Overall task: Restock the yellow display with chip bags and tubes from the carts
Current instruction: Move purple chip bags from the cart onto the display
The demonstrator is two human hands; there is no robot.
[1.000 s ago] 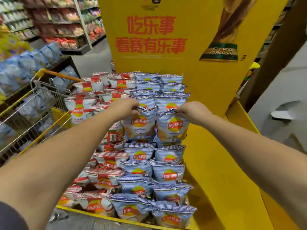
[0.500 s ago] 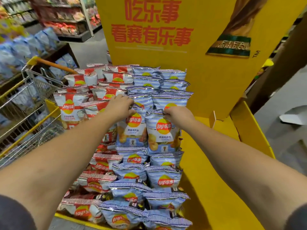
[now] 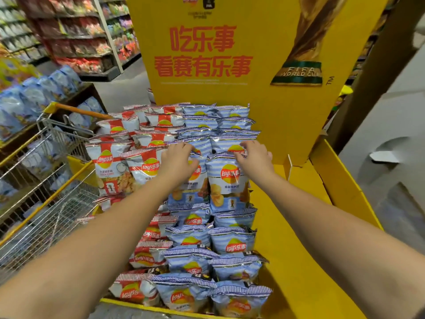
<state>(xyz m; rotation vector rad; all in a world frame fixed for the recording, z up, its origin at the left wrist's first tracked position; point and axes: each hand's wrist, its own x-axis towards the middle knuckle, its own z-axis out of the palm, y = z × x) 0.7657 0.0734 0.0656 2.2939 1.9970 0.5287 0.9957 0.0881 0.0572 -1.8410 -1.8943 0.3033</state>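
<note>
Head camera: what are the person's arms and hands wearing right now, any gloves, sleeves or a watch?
Both forearms are bare. The left hand and right hand have no gloves, rings or watch showing. A dark sleeve edge shows only at the frame's bottom right corner.

Hands (image 3: 216,160) touch upright blue bags (image 3: 227,183) (yellow display (image 3: 287,249)).

There is one view only, from a wide-angle camera worn on the person's head. It looks forward and steeply down over both outstretched forearms onto the yellow display (image 3: 299,261), close enough that the chip bags (image 3: 230,180) fill the middle of the frame. The printed backboard (image 3: 230,54) rises straight ahead. A wire cart (image 3: 46,180) sits at the left edge, and store shelves (image 3: 69,31) recede, blurred, at upper left. Straight lines bow near the borders.
</note>
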